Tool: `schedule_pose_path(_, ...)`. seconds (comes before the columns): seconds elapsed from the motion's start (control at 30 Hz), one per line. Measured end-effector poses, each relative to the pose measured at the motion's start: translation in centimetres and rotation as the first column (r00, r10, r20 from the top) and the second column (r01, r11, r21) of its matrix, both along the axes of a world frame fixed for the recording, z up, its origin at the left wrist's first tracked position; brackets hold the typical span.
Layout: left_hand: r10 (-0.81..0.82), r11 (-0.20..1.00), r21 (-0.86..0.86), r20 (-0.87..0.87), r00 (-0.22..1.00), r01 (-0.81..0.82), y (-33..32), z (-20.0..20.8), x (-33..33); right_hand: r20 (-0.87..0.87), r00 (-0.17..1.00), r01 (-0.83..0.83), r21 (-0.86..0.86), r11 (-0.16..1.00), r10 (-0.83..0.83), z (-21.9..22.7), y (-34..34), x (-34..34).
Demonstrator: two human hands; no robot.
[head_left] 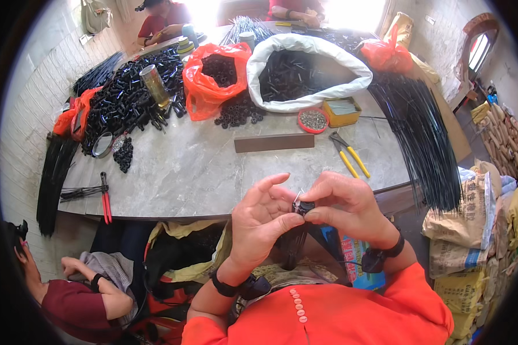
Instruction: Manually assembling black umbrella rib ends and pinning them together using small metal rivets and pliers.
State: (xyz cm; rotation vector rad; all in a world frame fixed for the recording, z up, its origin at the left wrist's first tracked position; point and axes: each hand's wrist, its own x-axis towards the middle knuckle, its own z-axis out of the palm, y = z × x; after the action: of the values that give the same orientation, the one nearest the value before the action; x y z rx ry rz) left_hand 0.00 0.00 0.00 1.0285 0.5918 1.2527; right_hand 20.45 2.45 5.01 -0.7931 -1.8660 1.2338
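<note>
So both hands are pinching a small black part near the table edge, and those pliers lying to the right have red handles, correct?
Not quite. The head view shows both hands, left hand and right hand, pinching the small black part, but the pliers to the right on the table have yellow handles. The red-handled pliers lie on the left side.

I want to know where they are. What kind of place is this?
Probably a small workshop for putting parts together by hand: a white sack of black pieces, black rods on the table, and yellow-handled pliers.
</note>
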Motion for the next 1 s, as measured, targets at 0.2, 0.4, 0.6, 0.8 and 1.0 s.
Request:
schedule_pose_path(0.2,-0.004,1.0,-0.023,0.068,0.998,0.006,0.4,0.3,0.6,-0.109,0.994,-0.008,-0.047,0.999,0.003,-0.4,0.0,0.0)
schedule_pose_path(0.4,-0.04,0.999,-0.028,0.177,0.983,0.045,0.5,-0.7,1.4,-0.181,0.983,-0.019,-0.194,0.981,-0.017,-0.5,-0.3,0.4)
schedule_pose_path(0.6,-0.014,0.992,-0.12,0.192,0.981,0.038,-0.2,-1.5,2.3,-0.103,0.994,0.045,0.002,0.999,-0.045,-0.5,-0.9,0.8)
schedule_pose_path(0.8,-0.077,0.99,-0.084,0.326,0.942,0.11,-0.4,-1.9,2.5,-0.099,0.995,0.027,-0.008,1.0,-0.027,-0.4,-1.2,1.0)
schedule_pose_path(1.0,-0.161,0.957,-0.157,0.414,0.896,0.244,0.3,-2.2,3.5,-0.157,0.988,-0.011,-0.09,0.996,-0.003,-0.6,-1.1,1.3)
